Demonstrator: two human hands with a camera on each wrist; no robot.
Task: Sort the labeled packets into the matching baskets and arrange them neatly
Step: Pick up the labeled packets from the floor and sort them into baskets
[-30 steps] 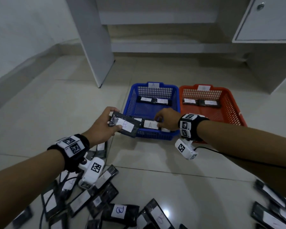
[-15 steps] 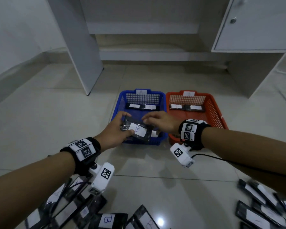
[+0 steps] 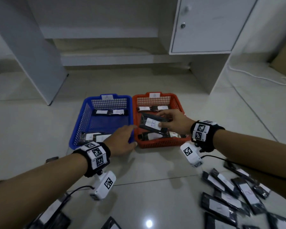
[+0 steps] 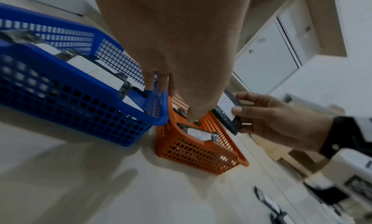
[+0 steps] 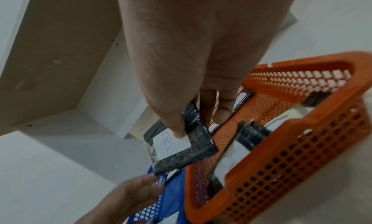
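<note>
Right hand (image 3: 175,123) carried B packet (image 3: 153,125) over orange basket (image 3: 160,142).

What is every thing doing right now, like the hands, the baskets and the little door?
Right hand: pinching the B packet over the orange basket.
Left hand: open, empty, by the blue basket.
Orange basket: holds packets.
Blue basket: holds packets.
Cabinet door: closed.
Floor packets: unsorted.

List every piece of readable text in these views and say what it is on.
"B": white label of the packet in the right hand.
"B": faint tag on the orange basket rim.
Blue basket tag: blurred, unreadable.
Other packet labels: too blurred to read.
Wristband squares: coded patterns, no words.
</note>
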